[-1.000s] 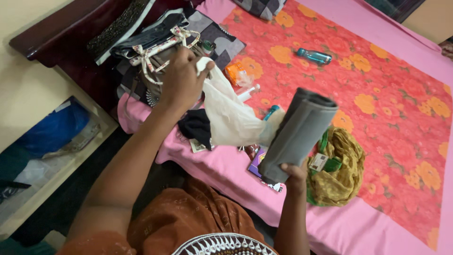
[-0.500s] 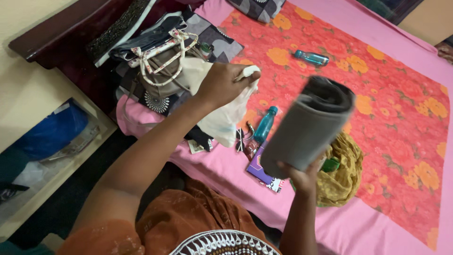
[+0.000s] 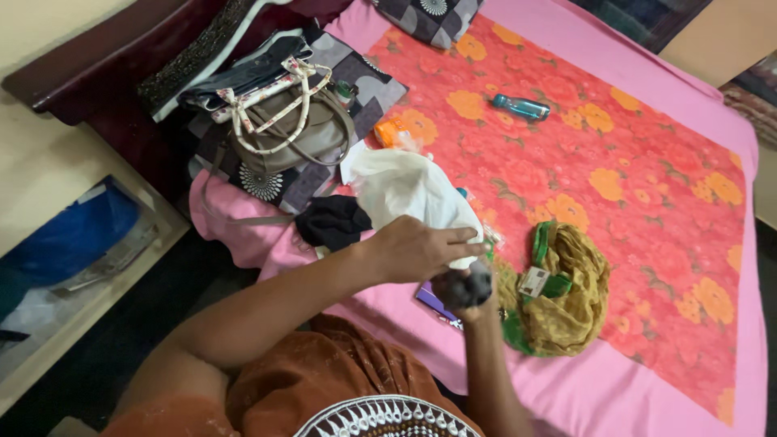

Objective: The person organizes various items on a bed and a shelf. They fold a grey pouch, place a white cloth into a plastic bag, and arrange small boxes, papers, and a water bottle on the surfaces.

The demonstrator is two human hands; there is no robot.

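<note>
Leftmost, a dark wooden headboard (image 3: 97, 73) borders the bed, and a grey handbag (image 3: 279, 121) with pale patterned handles rests on a checked pillow (image 3: 364, 73) beside it. Below the handbag lies a black cloth (image 3: 332, 222) on the pink bedsheet (image 3: 566, 388). Centre: the left hand (image 3: 417, 251) grips a white plastic bag (image 3: 409, 190), fingers closed over the bag's lower edge. Half a second earlier this hand held the bag raised above the bed; now it has come down and across to meet the right hand (image 3: 469, 299). The right hand's fingers wrap a grey rolled cloth (image 3: 468, 285), seen end-on and mostly hidden behind the left hand; earlier the roll stood upright and clear to the right, so the two hands have converged, bag touching roll. An orange packet (image 3: 391, 132) lies just above the bag, and a purple booklet (image 3: 433, 301) shows beneath the hands. Right of the hands sits a bundled olive-and-green cloth (image 3: 566, 291) with a tag. Farther up the red flowered bedspread (image 3: 647, 137) lies a teal bottle (image 3: 522, 107), well apart from everything else.
</note>
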